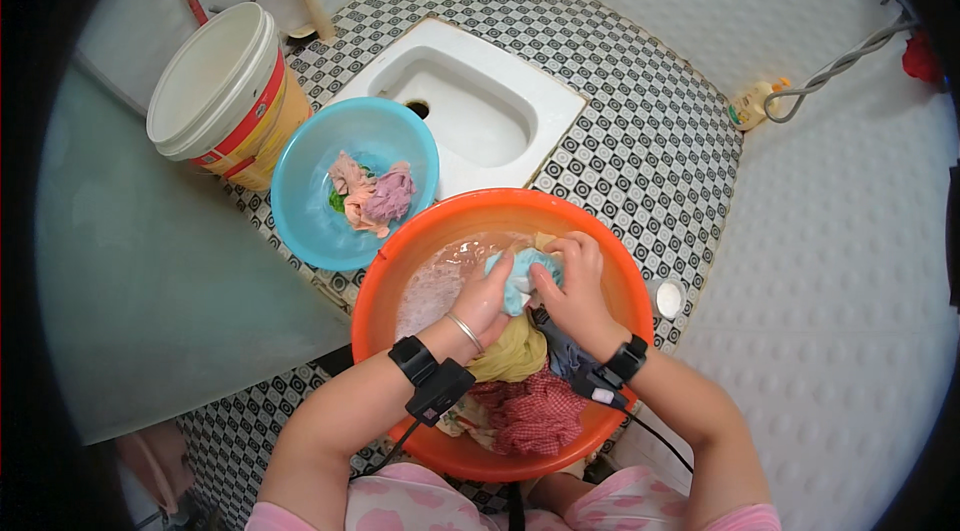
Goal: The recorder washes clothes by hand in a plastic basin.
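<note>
2 hands (480,301) (582,293) grip crumpled blue cloth (516,291) over round basin (500,468).

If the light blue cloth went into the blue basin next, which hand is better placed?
Probably the left hand: it grips the light blue cloth and is nearer the blue basin. The right hand also holds the cloth, but lies farther from that basin.

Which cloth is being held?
The light blue cloth, between the left hand and right hand; the yellow cloth and red cloth lie in the orange basin.
</note>
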### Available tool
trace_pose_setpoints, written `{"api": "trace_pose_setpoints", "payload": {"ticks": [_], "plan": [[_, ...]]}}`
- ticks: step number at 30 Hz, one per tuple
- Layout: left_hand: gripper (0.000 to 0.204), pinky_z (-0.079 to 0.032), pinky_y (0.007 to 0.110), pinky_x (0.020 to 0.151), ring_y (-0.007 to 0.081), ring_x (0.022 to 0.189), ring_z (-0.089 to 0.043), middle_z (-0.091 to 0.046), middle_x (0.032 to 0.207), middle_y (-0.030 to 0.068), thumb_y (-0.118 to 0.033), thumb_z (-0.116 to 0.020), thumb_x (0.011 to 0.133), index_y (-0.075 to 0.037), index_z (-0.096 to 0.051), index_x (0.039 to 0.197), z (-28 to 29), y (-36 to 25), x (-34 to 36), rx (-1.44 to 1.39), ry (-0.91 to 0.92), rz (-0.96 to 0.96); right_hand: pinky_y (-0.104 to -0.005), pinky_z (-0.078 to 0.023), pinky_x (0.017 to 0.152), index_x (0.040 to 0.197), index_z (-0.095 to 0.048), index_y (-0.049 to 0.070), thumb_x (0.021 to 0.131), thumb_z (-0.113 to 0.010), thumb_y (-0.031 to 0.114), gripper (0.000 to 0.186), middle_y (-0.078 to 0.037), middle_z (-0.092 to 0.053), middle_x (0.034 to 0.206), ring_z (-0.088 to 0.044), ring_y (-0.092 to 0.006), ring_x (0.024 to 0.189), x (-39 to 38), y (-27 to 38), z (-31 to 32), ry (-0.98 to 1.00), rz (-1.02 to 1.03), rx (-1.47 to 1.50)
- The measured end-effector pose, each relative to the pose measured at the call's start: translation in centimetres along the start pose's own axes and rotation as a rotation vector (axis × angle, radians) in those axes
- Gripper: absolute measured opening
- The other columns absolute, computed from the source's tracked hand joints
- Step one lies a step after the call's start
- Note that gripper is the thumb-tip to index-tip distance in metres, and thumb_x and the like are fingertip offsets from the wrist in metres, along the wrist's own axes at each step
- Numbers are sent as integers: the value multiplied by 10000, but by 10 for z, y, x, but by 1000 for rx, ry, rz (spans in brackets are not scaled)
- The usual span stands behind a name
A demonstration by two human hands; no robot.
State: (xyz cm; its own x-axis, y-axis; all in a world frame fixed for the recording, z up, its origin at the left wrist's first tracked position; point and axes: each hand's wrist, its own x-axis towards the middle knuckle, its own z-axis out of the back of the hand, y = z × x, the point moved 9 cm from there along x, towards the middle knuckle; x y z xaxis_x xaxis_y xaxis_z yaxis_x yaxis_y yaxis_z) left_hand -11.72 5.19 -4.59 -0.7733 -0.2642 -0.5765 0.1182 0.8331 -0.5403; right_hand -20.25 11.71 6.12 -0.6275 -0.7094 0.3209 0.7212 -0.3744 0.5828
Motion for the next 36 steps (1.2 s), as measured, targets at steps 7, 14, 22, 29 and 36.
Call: {"api": "trace_pose_setpoints", "payload": {"ticks": [7, 14, 22, 29, 36], "plan": [[433, -450, 311, 908, 155, 1062, -550, -574, 1141, 39, -455, -292, 988, -135, -500, 1194, -39, 13, -15, -96, 117, 174, -390, -422, 852, 1031, -543, 4, 834, -568, 100, 221, -180, -539, 1013, -523, -351, 955, -9, 0, -17, 75, -146, 363], [383, -482, 319, 765, 154, 866, -577, -572, 958, 43, -443, -394, 960, -114, -500, 1126, -9, 38, 14, -293, 255, 293, -375, -440, 700, 810, -547, 35, 786, -606, 43, 64, -147, -535, 833, -538, -320, 791, -4, 83, -1, 146, 242, 486], [348, -489, 379, 865, 232, 973, -600, -591, 1103, 119, -305, -369, 995, -23, -493, 1159, -28, 17, 7, -341, 189, 189, -430, -428, 633, 756, -524, 38, 824, -558, 105, 101, -145, -506, 751, -504, -349, 694, 6, 8, -18, 147, 78, 123], [336, -495, 395, 886, 222, 1040, -583, -578, 1160, 96, -273, -383, 994, -44, -484, 1217, 8, -7, 16, -197, 87, 41, -412, -439, 747, 919, -534, 42, 741, -715, 218, 308, -173, -529, 888, -532, -337, 843, -12, 5, -35, 338, 15, 293], [295, -502, 364, 876, 214, 1041, -587, -582, 1165, 101, -154, -456, 955, -25, -488, 1218, -4, -15, 7, -206, 88, 62, -384, -445, 841, 989, -568, 44, 714, -656, 58, 289, -168, -554, 964, -539, -326, 954, -20, -63, -40, 432, -336, 493]]}}
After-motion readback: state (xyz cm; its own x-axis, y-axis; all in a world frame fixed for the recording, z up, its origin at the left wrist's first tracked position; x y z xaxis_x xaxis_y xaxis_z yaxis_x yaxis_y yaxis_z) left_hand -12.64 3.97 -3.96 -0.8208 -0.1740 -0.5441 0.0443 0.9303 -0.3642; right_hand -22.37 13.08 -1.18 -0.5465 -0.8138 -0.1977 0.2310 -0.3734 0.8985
